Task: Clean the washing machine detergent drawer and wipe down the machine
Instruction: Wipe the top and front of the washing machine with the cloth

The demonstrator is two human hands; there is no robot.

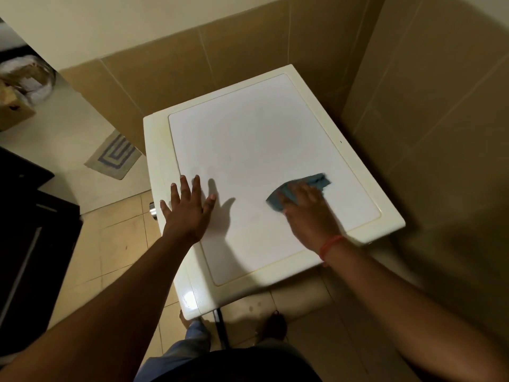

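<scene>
Nearest to me, at the bottom of the head view, I see my dark top and blue trousers, with two bare feet on the beige floor tiles point(115, 244) under the front edge of the washing machine point(275, 139). Both forearms reach up from there onto the machine's white top panel.

My left hand point(187, 209) lies flat at the panel's left edge, palm down, fingers straight and spread wide, holding nothing. Its fingertips point(196, 178) touch the white surface just inside the cream border, and its shadow falls to the right of the thumb.

My right hand point(308, 208) is blurred. It presses a blue cloth point(300, 190) down on the panel; the fingers lie over the cloth, close together, and I cannot tell whether they curl into it or lie straight. The cloth sticks out beyond the fingertips, toward the right rear, and also shows to the left of them. A red thread band point(330, 244) circles that wrist.

Beyond both sets of fingertips the white top runs on to the rear corner, which sits in the angle of the tan tiled walls point(429, 111). I cannot see the detergent drawer from here.

Further off, left of my left fingers, a striped mat point(115, 155) lies on the floor, dark furniture point(30, 230) stands along the left edge, and a clear bag point(24, 75) rests beyond it.
</scene>
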